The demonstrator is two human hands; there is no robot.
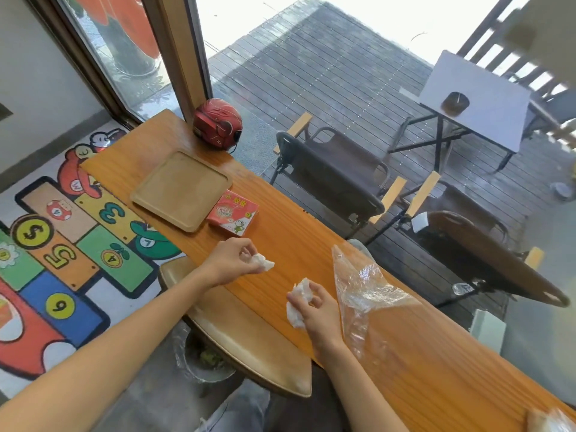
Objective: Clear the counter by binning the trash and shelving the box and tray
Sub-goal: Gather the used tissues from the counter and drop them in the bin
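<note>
On the long orange wooden counter (280,244) my left hand (233,260) pinches a small crumpled white tissue (263,263) just above the surface. My right hand (314,307) closes around a second, larger wad of white tissue (297,302). A clear plastic bag (361,291) lies flat on the counter right of my right hand. Farther along sit a red printed box (233,215) and, beside it, a flat wooden tray (180,190).
A red helmet (218,126) stands at the counter's far end by the window frame. A wooden stool seat (237,332) sits against the counter's near edge, above a lined bin (199,360) on the floor. More crumpled plastic (551,420) lies at bottom right.
</note>
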